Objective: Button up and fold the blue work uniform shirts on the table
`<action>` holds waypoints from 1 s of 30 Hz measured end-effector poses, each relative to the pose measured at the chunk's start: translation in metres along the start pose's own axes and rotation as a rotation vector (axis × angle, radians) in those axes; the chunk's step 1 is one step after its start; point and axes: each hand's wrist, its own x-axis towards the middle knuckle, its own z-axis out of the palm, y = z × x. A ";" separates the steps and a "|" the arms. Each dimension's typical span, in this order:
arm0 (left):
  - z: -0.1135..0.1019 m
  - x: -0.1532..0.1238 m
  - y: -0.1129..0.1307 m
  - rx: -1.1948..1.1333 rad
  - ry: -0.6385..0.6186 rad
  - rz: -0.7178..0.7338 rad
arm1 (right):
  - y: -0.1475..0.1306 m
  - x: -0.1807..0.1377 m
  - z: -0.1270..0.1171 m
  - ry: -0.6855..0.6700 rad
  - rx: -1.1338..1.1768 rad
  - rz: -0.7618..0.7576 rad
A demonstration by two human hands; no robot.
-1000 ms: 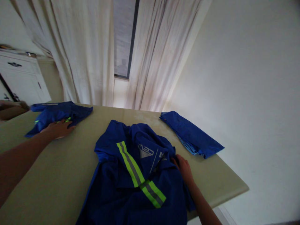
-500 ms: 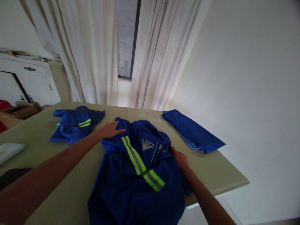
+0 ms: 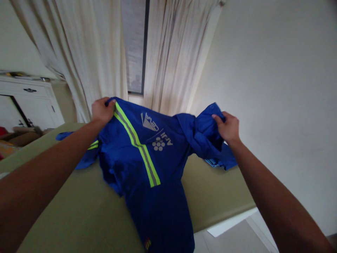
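Stretched between my two hands is a blue work shirt (image 3: pixel 168 158) with a yellow-green and grey reflective stripe and pale printed logos. My left hand (image 3: pixel 102 110) is closed on one upper edge of it, beside the end of the stripe. On the other side my right hand (image 3: pixel 229 126) pinches a twisted part that looks like a sleeve or collar. The upper part is lifted off the table (image 3: pixel 86 207), while the lower part hangs down toward me past the front edge.
Partly hidden behind the shirt, another blue garment with reflective stripes (image 3: pixel 88 163) lies at the left. A folded blue cloth (image 3: pixel 228 158) lies at the right. Beyond stand long curtains (image 3: pixel 94 52), a white cabinet (image 3: pixel 39 103) and a bare wall (image 3: pixel 276 88).
Both hands have risen from the table, lifting the shirt's upper part and spreading it. The crumpled front has opened out, so the logos and stripe show more fully.
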 end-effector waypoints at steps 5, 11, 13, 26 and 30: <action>-0.051 0.005 -0.017 -0.062 0.126 0.039 | -0.031 0.001 -0.031 0.359 0.213 0.037; -0.032 -0.075 -0.108 0.238 -0.461 -0.033 | -0.045 -0.163 -0.011 -0.151 0.396 0.234; -0.016 -0.121 -0.106 0.224 -0.451 0.034 | -0.061 -0.223 0.005 -0.549 0.383 0.213; 0.021 -0.270 -0.013 -0.207 -0.732 0.041 | -0.150 -0.291 0.006 -0.953 0.462 -0.012; -0.033 -0.305 -0.080 -0.426 -0.429 -0.356 | -0.108 -0.317 -0.025 -0.970 0.480 0.113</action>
